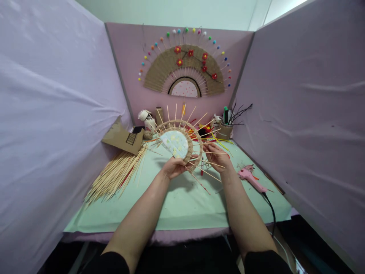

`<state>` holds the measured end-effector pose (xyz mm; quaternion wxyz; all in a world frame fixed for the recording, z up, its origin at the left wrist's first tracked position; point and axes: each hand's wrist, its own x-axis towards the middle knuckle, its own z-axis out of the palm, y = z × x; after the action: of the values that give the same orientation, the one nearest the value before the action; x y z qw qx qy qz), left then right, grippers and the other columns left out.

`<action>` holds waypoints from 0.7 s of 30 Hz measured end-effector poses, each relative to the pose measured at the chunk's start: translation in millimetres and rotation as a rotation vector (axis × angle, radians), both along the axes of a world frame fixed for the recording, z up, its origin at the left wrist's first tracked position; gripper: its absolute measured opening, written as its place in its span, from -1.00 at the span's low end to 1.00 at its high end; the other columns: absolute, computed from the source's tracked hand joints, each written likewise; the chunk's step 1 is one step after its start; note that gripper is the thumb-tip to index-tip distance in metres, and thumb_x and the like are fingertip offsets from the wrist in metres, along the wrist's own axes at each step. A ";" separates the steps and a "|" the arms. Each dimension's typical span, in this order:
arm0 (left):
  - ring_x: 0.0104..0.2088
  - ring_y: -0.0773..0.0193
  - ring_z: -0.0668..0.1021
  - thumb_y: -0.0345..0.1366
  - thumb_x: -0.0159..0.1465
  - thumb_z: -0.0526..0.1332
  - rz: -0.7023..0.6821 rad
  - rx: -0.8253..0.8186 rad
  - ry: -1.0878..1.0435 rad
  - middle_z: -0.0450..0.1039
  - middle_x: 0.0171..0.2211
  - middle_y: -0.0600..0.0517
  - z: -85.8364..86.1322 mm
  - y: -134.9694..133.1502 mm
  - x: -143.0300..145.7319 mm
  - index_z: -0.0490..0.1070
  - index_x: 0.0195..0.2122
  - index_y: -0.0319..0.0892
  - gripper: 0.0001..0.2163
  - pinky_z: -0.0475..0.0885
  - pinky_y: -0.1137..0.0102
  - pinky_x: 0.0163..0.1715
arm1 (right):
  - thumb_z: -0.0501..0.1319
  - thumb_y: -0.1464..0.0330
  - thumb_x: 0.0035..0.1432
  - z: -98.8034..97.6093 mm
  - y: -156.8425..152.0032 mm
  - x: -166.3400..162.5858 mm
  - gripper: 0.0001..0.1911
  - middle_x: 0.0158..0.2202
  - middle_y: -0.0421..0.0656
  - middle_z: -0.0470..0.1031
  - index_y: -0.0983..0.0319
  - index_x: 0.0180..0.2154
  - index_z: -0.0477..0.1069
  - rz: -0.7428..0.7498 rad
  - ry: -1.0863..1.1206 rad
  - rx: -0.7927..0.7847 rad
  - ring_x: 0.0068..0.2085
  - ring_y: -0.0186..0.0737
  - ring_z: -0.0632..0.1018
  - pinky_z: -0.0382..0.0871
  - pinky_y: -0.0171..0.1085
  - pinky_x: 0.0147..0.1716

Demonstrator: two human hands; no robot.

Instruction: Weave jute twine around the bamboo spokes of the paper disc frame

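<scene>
My left hand [174, 166] grips the lower edge of a half-made fan [182, 142], held up above the pale green table [182, 205]. The fan has a light patterned semicircle in the middle, a band of woven twine around it, and thin wooden sticks fanning outward. My right hand [217, 155] is at the fan's right side, fingers pinched among the sticks and the twine band; what they hold is too small to make out.
A heap of loose wooden sticks [114, 177] lies at the left, by a piece of cardboard [123, 137]. A pink glue gun [252, 180] with a black cord lies at the right. Jars and a tool cup [225, 129] stand at the back. A finished fan [184, 68] hangs on the wall.
</scene>
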<state>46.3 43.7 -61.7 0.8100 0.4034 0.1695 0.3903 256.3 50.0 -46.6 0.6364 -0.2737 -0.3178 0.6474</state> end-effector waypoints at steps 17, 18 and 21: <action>-0.25 0.09 0.61 -0.46 0.02 0.18 0.112 -0.217 -0.106 0.60 -0.32 -0.12 2.0 -1.9 1.3 0.53 -0.32 -0.35 -0.79 0.39 0.07 0.04 | 0.39 0.50 -0.10 1.2 -1.7 -0.1 -0.76 -0.33 -0.21 0.61 0.17 -0.32 0.49 -0.011 -0.007 -0.002 -0.27 -0.32 0.63 0.57 -0.43 -0.35; -0.23 0.10 0.61 -0.48 0.02 0.17 0.094 -0.203 -0.098 0.60 -0.27 -0.14 1.5 -1.5 1.6 0.53 -0.28 -0.36 -0.75 0.40 0.10 0.04 | 0.38 0.51 -0.09 1.4 -1.5 0.2 -0.77 -0.33 -0.22 0.61 0.17 -0.32 0.49 -0.019 0.001 -0.003 -0.30 -0.33 0.63 0.57 -0.44 -0.37; -0.14 0.02 0.60 -0.48 0.00 0.15 0.009 -0.143 -0.094 0.56 -0.12 -0.21 0.6 -0.6 1.6 0.51 -0.15 -0.41 -0.64 0.38 0.09 0.04 | 0.37 0.52 -0.07 1.9 -1.0 1.7 -0.79 -0.33 -0.22 0.62 0.18 -0.34 0.50 -0.040 0.023 0.009 -0.37 -0.37 0.62 0.56 -0.48 -0.40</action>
<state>47.9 43.1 -61.1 0.8420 0.3250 0.1605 0.3995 257.9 49.0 -44.8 0.6538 -0.2699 -0.3079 0.6363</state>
